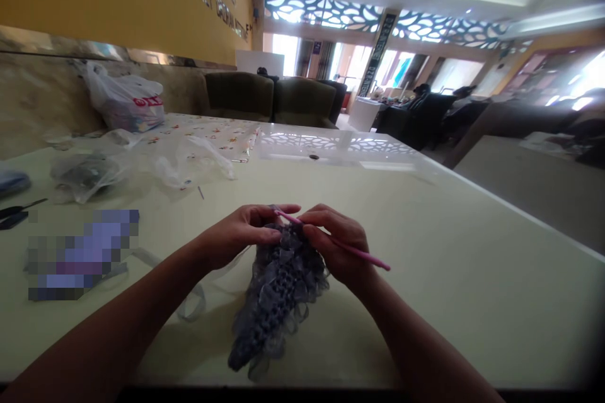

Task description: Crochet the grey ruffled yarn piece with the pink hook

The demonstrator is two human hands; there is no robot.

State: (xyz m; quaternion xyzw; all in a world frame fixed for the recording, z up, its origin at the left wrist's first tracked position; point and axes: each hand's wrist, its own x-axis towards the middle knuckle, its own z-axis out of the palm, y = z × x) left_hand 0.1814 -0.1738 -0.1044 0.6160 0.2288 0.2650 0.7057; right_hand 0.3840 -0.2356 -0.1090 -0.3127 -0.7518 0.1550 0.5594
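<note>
Between my hands hangs a dark grey-blue crocheted piece (278,289) with loops of sheer ribbon along its side, its lower end down by the near part of the table. My left hand (243,230) pinches its top edge between thumb and fingers. A pink crochet hook (362,255) lies in the closed fingers of my right hand (338,236), its tip at the top of the piece beside my left index finger. Loose grey ribbon (193,305) trails over the table left of the piece. The exact stitch at the hook's tip is too small to make out.
On the pale glossy table (449,252), a blurred-out blue item (89,252) and black scissors (19,214) lie at left. Behind them are a clear plastic bag (89,173) and a full white bag (130,104). Dark armchairs (302,101) stand beyond the far edge.
</note>
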